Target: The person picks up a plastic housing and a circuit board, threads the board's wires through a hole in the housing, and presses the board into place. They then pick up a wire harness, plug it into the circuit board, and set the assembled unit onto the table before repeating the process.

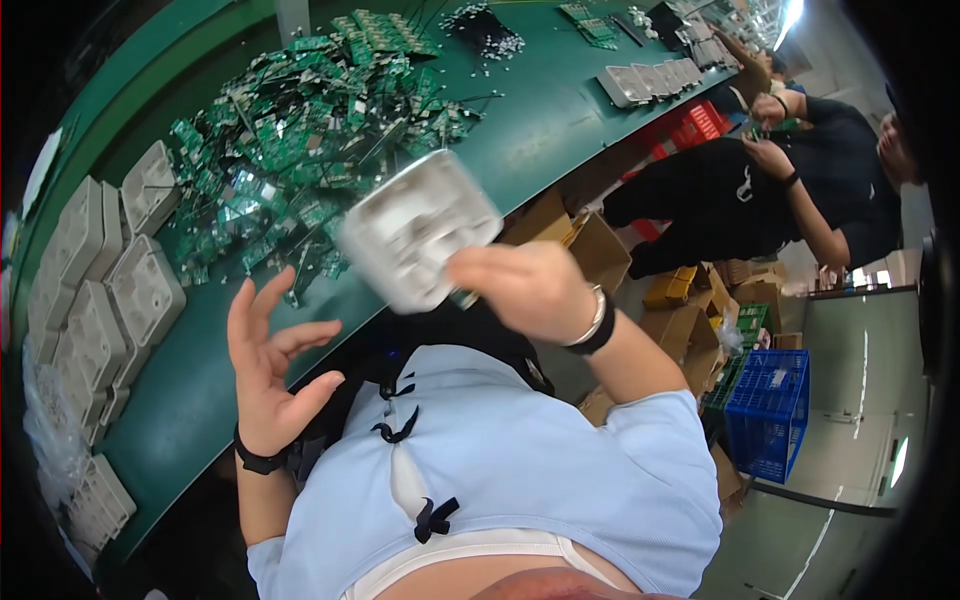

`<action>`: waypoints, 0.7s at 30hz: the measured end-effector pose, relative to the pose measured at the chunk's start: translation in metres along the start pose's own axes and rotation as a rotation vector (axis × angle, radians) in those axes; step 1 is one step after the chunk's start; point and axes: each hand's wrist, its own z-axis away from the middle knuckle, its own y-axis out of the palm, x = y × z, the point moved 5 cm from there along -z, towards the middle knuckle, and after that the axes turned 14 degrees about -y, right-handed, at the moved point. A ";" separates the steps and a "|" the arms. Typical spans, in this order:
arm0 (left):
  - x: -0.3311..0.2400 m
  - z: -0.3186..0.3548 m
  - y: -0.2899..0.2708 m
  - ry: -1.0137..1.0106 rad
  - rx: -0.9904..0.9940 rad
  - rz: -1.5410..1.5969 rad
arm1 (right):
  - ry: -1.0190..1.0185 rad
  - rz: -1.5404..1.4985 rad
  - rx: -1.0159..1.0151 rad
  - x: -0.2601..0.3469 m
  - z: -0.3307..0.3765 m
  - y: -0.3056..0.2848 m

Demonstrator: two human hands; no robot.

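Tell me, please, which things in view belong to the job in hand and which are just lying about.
Apparently in the job:
casing, in the right hand
circuit boards, heaped
stacked casings

Seemingly just lying about:
blue crate
red crate
open carton

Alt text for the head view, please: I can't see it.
A person's right hand holds a pale grey moulded shell; the left hand is open and empty. On the green bench lie heaped circuit boards and, at left, stacked similar shells.
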 end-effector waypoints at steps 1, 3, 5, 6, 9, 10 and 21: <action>0.001 0.000 -0.003 0.001 0.003 -0.051 | 0.083 0.040 0.022 -0.017 0.018 -0.009; 0.002 0.001 -0.009 0.008 0.013 -0.098 | 0.125 0.183 0.055 -0.063 0.062 -0.025; 0.007 0.008 -0.026 -0.026 -0.073 -0.177 | 0.221 0.303 0.100 -0.114 0.097 -0.046; 0.009 0.012 -0.035 -0.042 -0.116 -0.214 | 0.257 0.357 0.122 -0.138 0.113 -0.057; 0.013 0.022 -0.058 -0.040 -0.231 -0.264 | 0.366 0.445 0.178 -0.202 0.150 -0.087; 0.013 0.030 -0.065 -0.029 -0.229 -0.262 | 0.439 0.465 0.210 -0.221 0.159 -0.092; 0.004 0.098 -0.123 -0.205 -0.640 -0.391 | 0.529 0.456 0.279 -0.340 0.210 -0.095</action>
